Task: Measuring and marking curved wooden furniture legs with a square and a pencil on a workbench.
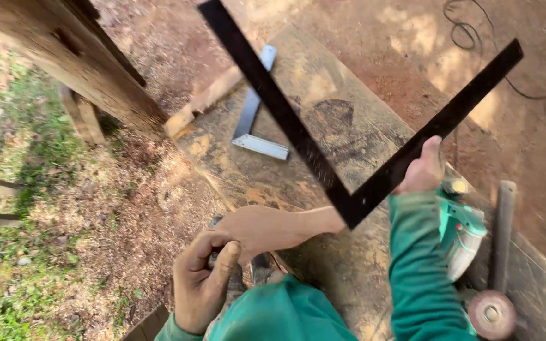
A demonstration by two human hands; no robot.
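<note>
My right hand (421,169), in a green sleeve, grips one arm of a large black L-shaped steel square (323,164) and holds it in the air above a wide, dusty wooden plank (349,107). My left hand (200,284) is low at the near edge with its fingers closed around a small dark object (213,257) that is mostly hidden. A bare forearm and hand (266,227) reaches leftwards between my two hands; I cannot tell whose it is.
A smaller silver metal square (255,120) lies on the plank. A green angle grinder (462,233) with its disc (491,313) rests at the right, beside a wooden handle (502,233). A slanted timber post (77,63) stands at left. A black cable (519,88) crosses the red dirt.
</note>
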